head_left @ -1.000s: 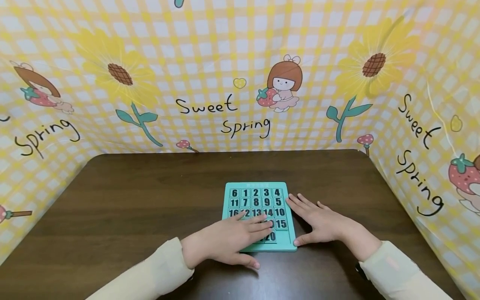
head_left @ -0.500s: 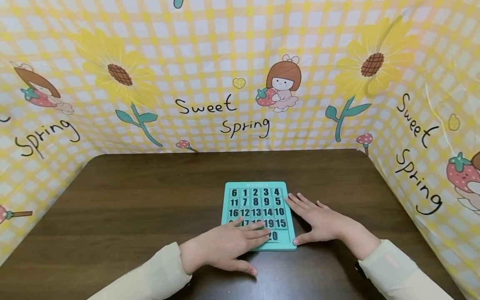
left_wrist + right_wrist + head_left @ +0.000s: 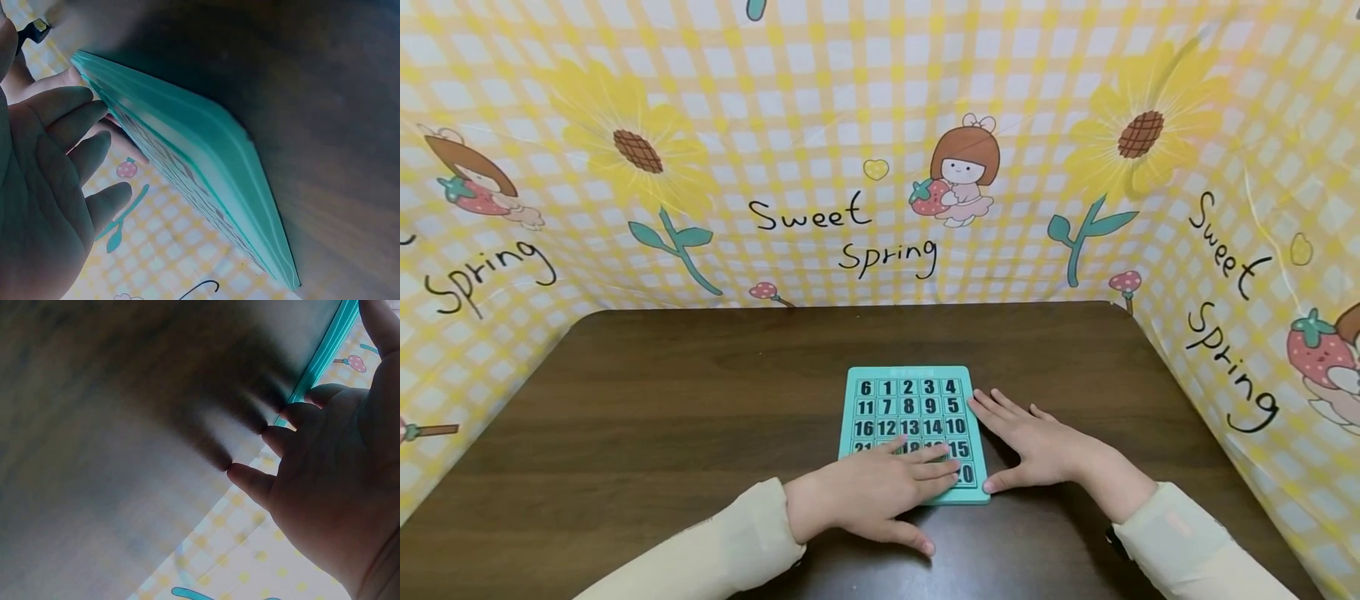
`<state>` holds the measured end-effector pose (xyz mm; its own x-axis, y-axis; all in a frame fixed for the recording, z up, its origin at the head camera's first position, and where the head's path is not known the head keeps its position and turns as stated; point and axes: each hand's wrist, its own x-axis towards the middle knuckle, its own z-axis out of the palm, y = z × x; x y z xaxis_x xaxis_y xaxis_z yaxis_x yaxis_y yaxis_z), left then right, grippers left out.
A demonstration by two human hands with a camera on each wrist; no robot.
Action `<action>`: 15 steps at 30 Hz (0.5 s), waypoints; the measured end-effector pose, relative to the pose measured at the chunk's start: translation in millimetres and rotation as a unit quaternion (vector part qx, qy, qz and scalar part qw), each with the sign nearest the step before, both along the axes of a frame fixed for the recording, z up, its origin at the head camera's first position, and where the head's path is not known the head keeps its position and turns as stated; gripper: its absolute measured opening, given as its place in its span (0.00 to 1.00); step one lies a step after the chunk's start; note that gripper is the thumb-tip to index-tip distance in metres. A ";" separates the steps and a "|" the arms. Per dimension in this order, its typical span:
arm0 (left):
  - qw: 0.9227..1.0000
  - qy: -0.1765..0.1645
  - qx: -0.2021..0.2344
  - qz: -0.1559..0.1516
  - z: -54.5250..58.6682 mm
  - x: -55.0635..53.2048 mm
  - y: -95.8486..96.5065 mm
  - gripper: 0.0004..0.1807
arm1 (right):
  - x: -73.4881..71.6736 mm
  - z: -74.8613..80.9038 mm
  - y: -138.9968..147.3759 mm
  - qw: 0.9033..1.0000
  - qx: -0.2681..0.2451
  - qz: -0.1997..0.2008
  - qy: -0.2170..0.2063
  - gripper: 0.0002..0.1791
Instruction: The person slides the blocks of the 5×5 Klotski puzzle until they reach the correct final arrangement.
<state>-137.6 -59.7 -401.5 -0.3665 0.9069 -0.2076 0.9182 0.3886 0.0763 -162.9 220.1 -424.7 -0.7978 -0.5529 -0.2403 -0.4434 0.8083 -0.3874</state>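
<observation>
A turquoise number slide puzzle (image 3: 910, 407) lies flat on the dark wooden table, its number tiles standing in rows. My left hand (image 3: 876, 492) is over its lower rows, fingers extended and fingertips at the bottom-row tiles, thumb off the near edge. It hides most of the lower-left tiles; the tile 20 (image 3: 967, 475) shows beside its fingertips at the right end. My right hand (image 3: 1041, 446) rests spread along the puzzle's right edge, with index finger and thumb against it. In the right wrist view, several fingertips (image 3: 240, 470) touch the tabletop beside the turquoise side.
The brown table (image 3: 700, 392) stretches away to the left and behind the puzzle. A yellow checked cloth (image 3: 820, 117) with flowers and lettering rises along its back and both sides.
My left hand has shifted right along the bottom row, after drawing back slightly. Tile 20 has slid right into the corner gap. My right hand stays at the edge.
</observation>
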 end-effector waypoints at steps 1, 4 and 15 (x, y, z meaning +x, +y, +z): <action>1.000 0.002 0.000 -0.001 0.1 0.2 -0.1 0.44 | 0.1 -0.5 -0.2 1.000 0.000 0.000 0.000 0.62; 1.000 0.007 0.001 -0.001 1.8 0.4 -4.7 0.44 | 0.2 -0.4 -0.6 1.000 -0.001 0.000 0.000 0.63; 0.999 0.000 0.007 0.050 11.5 3.5 -45.6 0.43 | -0.1 0.0 -0.4 1.000 0.002 0.001 0.004 0.63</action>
<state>-134.1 -105.3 -390.0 -0.4546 0.8690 -0.1955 0.8753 0.4764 0.0824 -163.0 219.8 -424.7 -0.7989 -0.5530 -0.2364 -0.4475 0.8093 -0.3806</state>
